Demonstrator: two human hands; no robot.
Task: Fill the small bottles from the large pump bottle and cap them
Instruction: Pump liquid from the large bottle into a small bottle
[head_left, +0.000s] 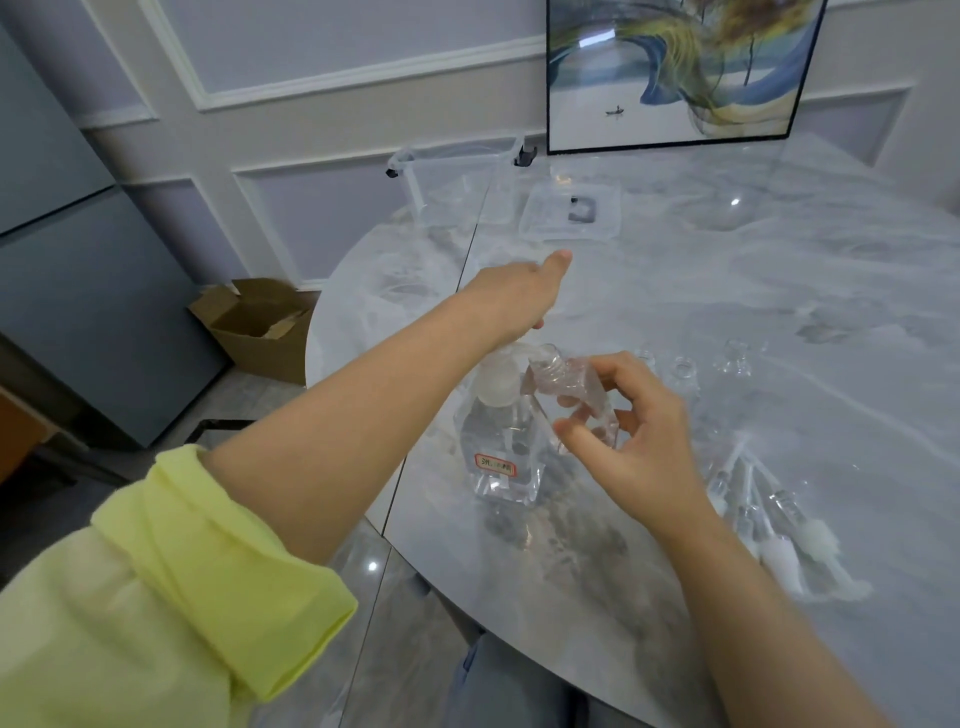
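Counter edge: my pump bottle (501, 452) stands near the counter (779, 291) rim.
Left hand (514, 296): presses the pump; finger curl hidden.
Right hand (631, 441): pinches tilted small bottle (571, 395) at the spout.

- Left hand (511, 291): bare, no ring, watch or glove visible.
- Left forearm: bare from the wrist to near the elbow.
- Left sleeve (171, 587): pale yellow-green, thin and slightly sheer fabric, pushed up into soft bunched folds, with a stitched hem at its edge.
- Right hand (631, 441): bare, no ring visible, nails short and unpainted.
- Right forearm: bare, no sleeve in view.
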